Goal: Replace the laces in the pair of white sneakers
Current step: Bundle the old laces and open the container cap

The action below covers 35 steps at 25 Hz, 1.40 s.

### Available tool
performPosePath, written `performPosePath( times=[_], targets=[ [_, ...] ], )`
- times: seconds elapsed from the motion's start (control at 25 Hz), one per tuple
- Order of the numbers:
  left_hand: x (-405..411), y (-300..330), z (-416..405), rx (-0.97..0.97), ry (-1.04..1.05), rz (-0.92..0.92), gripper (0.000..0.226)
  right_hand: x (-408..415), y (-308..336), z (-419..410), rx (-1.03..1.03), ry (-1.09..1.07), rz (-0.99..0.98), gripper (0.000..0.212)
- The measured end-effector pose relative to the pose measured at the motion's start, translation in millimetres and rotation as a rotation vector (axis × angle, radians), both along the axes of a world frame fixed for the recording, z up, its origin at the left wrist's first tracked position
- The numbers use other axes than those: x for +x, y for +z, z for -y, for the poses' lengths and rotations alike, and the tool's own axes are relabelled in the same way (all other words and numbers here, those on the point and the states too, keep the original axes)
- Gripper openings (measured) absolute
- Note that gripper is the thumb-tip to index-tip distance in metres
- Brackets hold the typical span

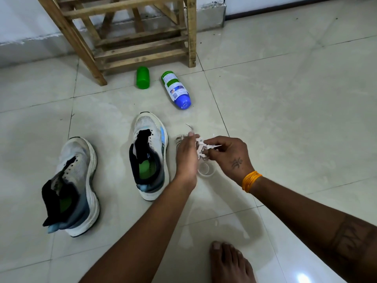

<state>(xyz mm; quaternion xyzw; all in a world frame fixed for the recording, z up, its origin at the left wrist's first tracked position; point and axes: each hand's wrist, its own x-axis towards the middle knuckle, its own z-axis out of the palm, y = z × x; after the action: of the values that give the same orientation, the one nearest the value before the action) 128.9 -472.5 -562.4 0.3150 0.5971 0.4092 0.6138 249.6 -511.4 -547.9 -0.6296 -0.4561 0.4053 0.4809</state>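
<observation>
While both sneakers (150,156) stand unlaced on the floor, left hand (186,155) and right hand (228,154) pinch the bundled laces (201,147) beside the nearer shoe; advise freeing one end first, keeping loops untangled.

Pale glossy floor tiles (285,88) are spreading across the room, their dark grout lines running diagonally. A slatted wooden rack (130,35) is standing against a scuffed white wall (22,27). Overhead light is glinting off the floor at the lower right.
</observation>
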Motion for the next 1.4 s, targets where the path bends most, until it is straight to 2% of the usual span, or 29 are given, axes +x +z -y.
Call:
performPosePath(
  times=[0.08, 0.2, 0.28, 0.4, 0.52, 0.6, 0.72, 0.8, 0.88, 0.96, 1.08, 1.24, 1.32, 1.4],
  targets=[
    [-13.1, -21.6, 18.4, 0.218, 0.015, -0.397, 0.015, 6.9, -6.0, 6.1, -0.039, -0.031, -0.072, 0.024],
    [-19.2, -50.3, 51.3, 0.363, -0.240, -0.722, 0.046, 11.3, -23.0, 17.6, -0.087, -0.032, -0.020, 0.021],
    [-18.4, -63.9, 61.8, 0.443, -0.352, -0.813, 0.060, 15.9, -36.0, 22.2, -0.076, -0.023, 0.096, 0.021],
    [-17.6, -67.2, 58.9, 0.443, -0.360, -0.812, 0.060, 18.4, -46.7, 25.9, 0.015, 0.027, 0.321, 0.019],
    [-12.7, -59.2, 50.6, 0.432, -0.416, -0.843, 0.054, 16.2, -47.7, 25.0, 0.015, 0.105, 0.491, 0.013],
    [-12.0, -54.0, 44.2, 0.415, -0.455, -0.720, 0.048, 13.7, -44.0, 20.5, -0.020, 0.130, 0.598, 0.016],
    [-8.8, -40.9, 33.6, 0.159, -0.390, -0.249, 0.054, 18.2, -32.4, 8.3, -0.046, 0.076, 0.571, 0.014],
    [-6.2, -31.5, 25.7, -0.040, -0.279, 0.090, 0.055, 22.7, -27.0, 2.1, -0.056, 0.020, 0.540, 0.026],
    [-6.7, -25.6, 18.9, -0.124, -0.215, 0.268, 0.041, 24.2, -24.3, -1.9, -0.062, 0.002, 0.519, 0.033],
    [-8.5, -22.1, 14.9, -0.095, -0.194, 0.269, 0.027, 22.6, -23.9, -4.2, -0.038, 0.021, 0.516, 0.023],
    [-7.9, -17.4, 10.2, -0.099, -0.149, 0.285, 0.025, 22.1, -26.6, -5.3, 0.054, 0.060, 0.573, 0.010],
    [-7.9, -11.0, -1.3, -0.104, -0.098, 0.280, 0.025, 18.0, -27.9, -1.2, 0.197, 0.135, 0.596, 0.014],
    [-7.7, -10.0, -3.6, -0.078, -0.134, 0.217, 0.026, 18.2, -26.3, -1.6, 0.179, 0.134, 0.544, 0.013],
    [-6.8, -8.6, -2.9, -0.030, -0.212, 0.129, 0.029, 20.1, -22.4, -4.6, 0.086, 0.059, 0.394, 0.009]
  ],
)
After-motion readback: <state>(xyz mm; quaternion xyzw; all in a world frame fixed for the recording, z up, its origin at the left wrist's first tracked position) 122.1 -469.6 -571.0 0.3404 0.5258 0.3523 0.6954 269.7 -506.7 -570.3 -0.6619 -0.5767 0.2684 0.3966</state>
